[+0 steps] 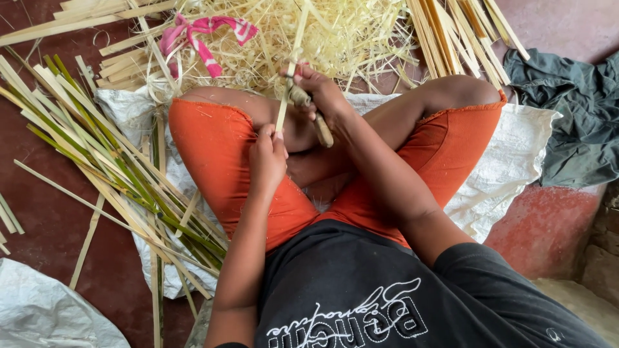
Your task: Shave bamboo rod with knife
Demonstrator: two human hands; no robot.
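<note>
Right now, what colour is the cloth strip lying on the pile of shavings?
Pink with white marks. The cloth strip shows best in the head view.

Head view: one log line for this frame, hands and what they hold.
left hand: grips bamboo strip low | right hand: grips knife against strip | shavings pile ahead | green splits at left

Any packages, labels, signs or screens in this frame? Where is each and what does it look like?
White woven sack: spread flat on the floor under the seated person, creased, plain.
Second white sack: bottom left corner on the red floor, crumpled, plain.
Printed lettering: on the black shirt's front, white outlined script.
No labels, signs or screens show.
</note>
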